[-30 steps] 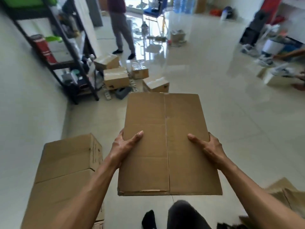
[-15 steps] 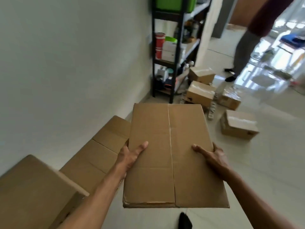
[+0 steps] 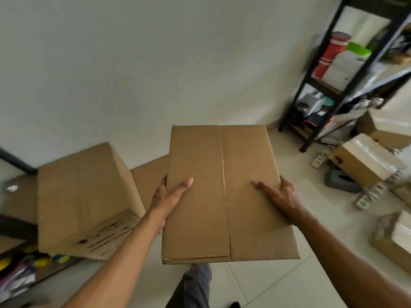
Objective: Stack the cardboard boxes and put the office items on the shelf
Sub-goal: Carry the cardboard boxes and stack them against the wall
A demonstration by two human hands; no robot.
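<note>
I hold a closed brown cardboard box (image 3: pixel 222 192) in front of me at chest height, its top seam running away from me. My left hand (image 3: pixel 166 198) grips its left side with the thumb on top. My right hand (image 3: pixel 281 196) grips the right side the same way. To the left by the wall stands a taller cardboard box (image 3: pixel 86 196), and a lower flat one (image 3: pixel 149 181) lies behind the held box. A black metal shelf (image 3: pixel 347 70) with a red canister and white containers stands at the right.
Several taped cardboard boxes (image 3: pixel 364 165) lie on the tiled floor in front of the shelf, with power strips (image 3: pixel 364 198) and a grey tissue box (image 3: pixel 342 181) among them. Another box (image 3: pixel 395 238) sits at the right edge. Colourful items fill the lower left corner.
My view has swung left toward the wall and the boxes beside it. The box stays in both hands. The shelf has slid to the right edge and the other person is out of view.
</note>
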